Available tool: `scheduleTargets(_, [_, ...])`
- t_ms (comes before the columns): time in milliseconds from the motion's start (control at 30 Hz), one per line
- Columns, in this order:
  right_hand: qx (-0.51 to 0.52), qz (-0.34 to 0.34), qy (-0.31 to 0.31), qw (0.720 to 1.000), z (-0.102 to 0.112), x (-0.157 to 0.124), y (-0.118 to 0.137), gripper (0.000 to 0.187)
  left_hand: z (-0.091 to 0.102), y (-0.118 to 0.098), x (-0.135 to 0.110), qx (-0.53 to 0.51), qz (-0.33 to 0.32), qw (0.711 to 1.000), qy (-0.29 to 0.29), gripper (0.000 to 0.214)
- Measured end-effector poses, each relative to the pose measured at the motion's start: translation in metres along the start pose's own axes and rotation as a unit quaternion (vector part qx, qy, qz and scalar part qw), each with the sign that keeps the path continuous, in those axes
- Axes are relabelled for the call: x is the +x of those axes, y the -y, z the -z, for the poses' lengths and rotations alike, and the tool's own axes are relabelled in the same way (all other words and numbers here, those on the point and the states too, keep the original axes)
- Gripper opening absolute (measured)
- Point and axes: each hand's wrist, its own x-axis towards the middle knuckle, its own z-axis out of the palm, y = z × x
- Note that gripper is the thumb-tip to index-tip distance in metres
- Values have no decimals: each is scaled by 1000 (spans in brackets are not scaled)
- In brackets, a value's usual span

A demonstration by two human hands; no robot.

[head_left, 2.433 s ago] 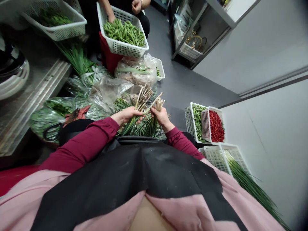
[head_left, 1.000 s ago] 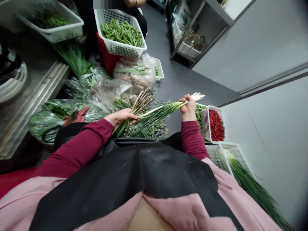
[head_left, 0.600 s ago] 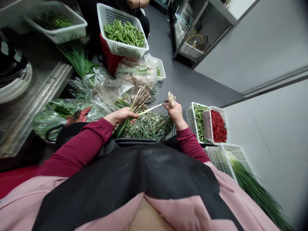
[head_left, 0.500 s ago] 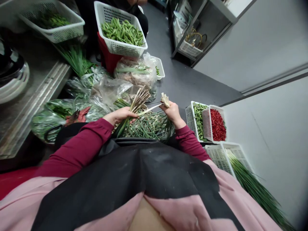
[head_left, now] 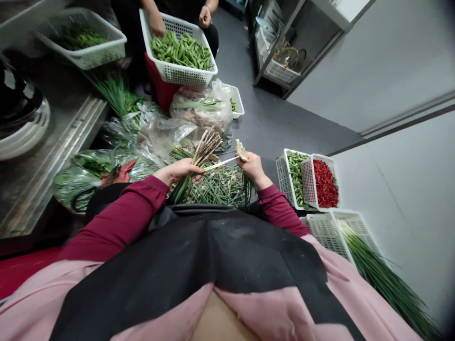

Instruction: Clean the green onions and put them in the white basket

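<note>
Just past apron edge [head_left: 202, 207], hands [head_left: 182, 171] [head_left: 251, 168] grip green-stalk bunches [head_left: 207, 146] [head_left: 241, 150]; gray floor [head_left: 272, 125] stretches ahead of right bunch.

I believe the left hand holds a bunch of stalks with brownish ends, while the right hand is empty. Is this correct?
Not quite: the right hand is not empty. The head view shows it gripping a pale-ended bunch. The left hand does hold the brownish-ended bunch.

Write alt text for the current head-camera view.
The wearer's left hand grips a brown-ended bundle of green stalks, the right hand a pale-ended bunch, one pale stalk spanning between, above loose greens. Beyond, another person's hand reaches into a white basket of green pods.
</note>
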Motion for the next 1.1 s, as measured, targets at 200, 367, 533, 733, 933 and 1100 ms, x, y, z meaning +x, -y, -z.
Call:
scheduleTargets(200, [118,-34,40,992,13,2,-10,20,11,-4,-8,13,5,1000,6,23])
scheduleTargets(367, [263,-118,114,951,27,4,-22,31,18,-12,-20,0,7,1000,-16,21])
scheduleTargets(533, [345,-197,71,915,-9,-4,-19,38,17,-9,-12,-19,11,999,-32,22])
scheduleTargets(733, [473,-195,29,859,-40,-15,13,41,-1,4,7,-39,8,998,-45,22])
scheduleTargets(933, [527,-212,45,822,-46,-11,42,40,-23,8,19,-78,28,997,-12,24])
scheduleTargets(1100, [512,-213,-49,831,-18,-4,27,33,-12,-1,22,-146,-7,987,-67,18])
